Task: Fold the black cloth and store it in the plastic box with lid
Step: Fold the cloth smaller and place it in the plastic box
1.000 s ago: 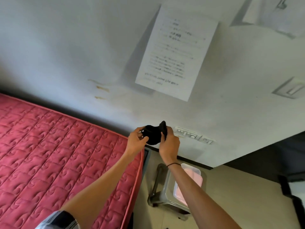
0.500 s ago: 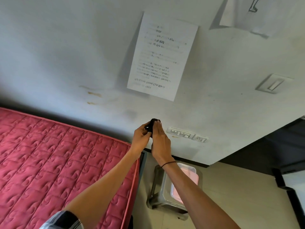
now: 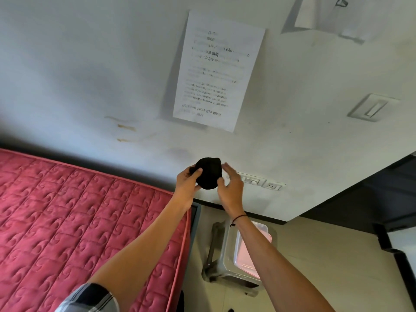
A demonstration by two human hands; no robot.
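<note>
A small black cloth [image 3: 209,173] is held up in the air in front of the white wall, folded into a compact rounded shape. My left hand [image 3: 188,179] grips its left edge with thumb in front. My right hand [image 3: 230,188] is at its right side with fingers spread; the thumb touches the cloth's lower right edge. Below my right forearm a clear plastic box with a pink lid [image 3: 245,255] sits on a grey stool [image 3: 219,255]. My forearm hides part of the box.
A red quilted mattress [image 3: 78,221] fills the lower left, beside the stool. A printed sheet [image 3: 216,70] is taped to the wall [image 3: 90,64], with a socket strip [image 3: 261,182] and a switch [image 3: 369,108] to the right. Tiled floor [image 3: 326,266] lies right of the stool.
Both hands were pressed together around the cloth half a second ago. Now my right hand has opened and drawn slightly right, showing the folded cloth held by my left hand.
</note>
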